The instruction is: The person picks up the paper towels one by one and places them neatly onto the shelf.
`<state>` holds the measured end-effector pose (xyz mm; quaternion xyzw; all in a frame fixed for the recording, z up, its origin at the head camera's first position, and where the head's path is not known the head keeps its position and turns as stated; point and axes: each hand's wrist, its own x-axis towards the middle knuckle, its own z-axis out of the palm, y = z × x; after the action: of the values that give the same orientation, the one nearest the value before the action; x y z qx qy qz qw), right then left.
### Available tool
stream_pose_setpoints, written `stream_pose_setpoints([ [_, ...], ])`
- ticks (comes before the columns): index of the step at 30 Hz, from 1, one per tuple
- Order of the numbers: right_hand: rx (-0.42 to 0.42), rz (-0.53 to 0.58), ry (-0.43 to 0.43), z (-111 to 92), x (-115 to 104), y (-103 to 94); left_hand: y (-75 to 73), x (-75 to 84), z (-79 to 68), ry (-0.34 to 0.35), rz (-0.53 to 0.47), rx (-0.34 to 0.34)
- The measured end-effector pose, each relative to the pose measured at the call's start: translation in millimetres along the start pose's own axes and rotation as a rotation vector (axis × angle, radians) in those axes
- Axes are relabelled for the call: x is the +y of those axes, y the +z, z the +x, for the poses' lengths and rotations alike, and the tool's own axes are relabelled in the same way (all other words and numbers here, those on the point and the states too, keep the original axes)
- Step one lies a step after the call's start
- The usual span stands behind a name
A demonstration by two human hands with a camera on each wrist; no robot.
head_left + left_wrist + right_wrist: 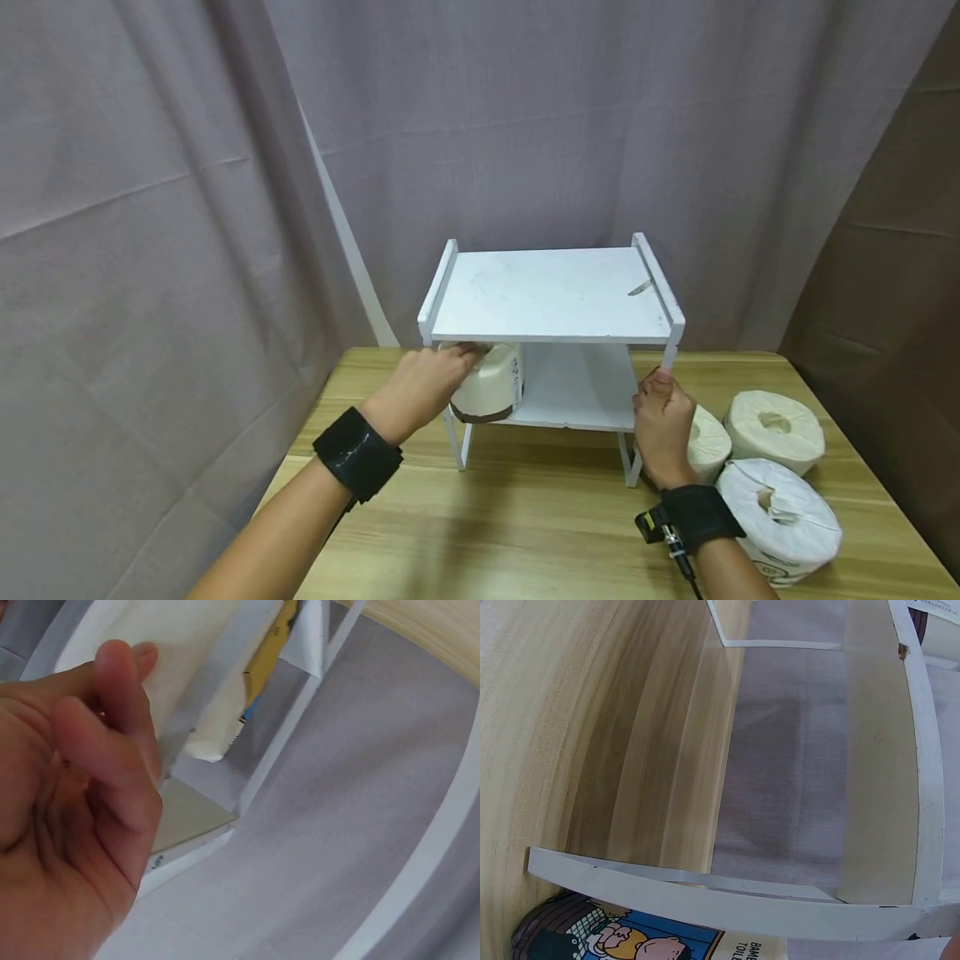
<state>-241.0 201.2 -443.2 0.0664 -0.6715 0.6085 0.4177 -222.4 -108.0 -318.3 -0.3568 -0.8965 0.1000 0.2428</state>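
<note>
A white two-tier shelf rack (551, 292) stands on the wooden table. On the left end of its lower tier sits a wrapped toilet roll (491, 387), jutting slightly past the front. My left hand (423, 387) reaches over this roll's near top side, below the upper board. In the left wrist view its fingers (124, 735) are curled beside the pale roll (206, 746), and their exact contact is hidden. My right hand (663, 429) grips the rack's right front leg (669, 357). Only a fingertip (951, 949) shows at the corner of the right wrist view.
Right of the rack stand three more toilet rolls: one partly behind my right hand (708, 442), a cream roll (772, 421) farther back and a white roll (783, 525) nearer. Grey curtains (540, 125) hang behind and to the left. A brown cloth (900, 333) hangs at the right.
</note>
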Motion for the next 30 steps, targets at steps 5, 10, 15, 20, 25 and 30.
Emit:
stream_pose_setpoints([
  [5,0.003,0.003,0.01,-0.7,1.2,-0.1,0.6,-3.5,-0.8,0.004,-0.045,-0.034],
  [10,0.008,-0.02,0.015,-0.9,1.0,-1.5,2.3,-5.1,-0.7,0.003,-0.059,-0.038],
  [15,0.0,-0.025,0.014,-1.8,2.2,-2.7,5.2,-5.7,-1.6,0.002,-0.034,-0.024],
  [20,0.01,-0.049,0.01,-3.1,3.1,-3.2,7.1,-5.6,-1.6,0.009,-0.016,-0.017],
  [25,0.003,-0.05,0.02,-3.0,3.2,-3.7,5.5,-5.1,0.1,-0.006,-0.058,-0.042],
  [30,0.004,-0.023,0.022,-2.6,3.9,-3.5,4.4,-3.9,2.1,-0.027,-0.118,-0.074],
])
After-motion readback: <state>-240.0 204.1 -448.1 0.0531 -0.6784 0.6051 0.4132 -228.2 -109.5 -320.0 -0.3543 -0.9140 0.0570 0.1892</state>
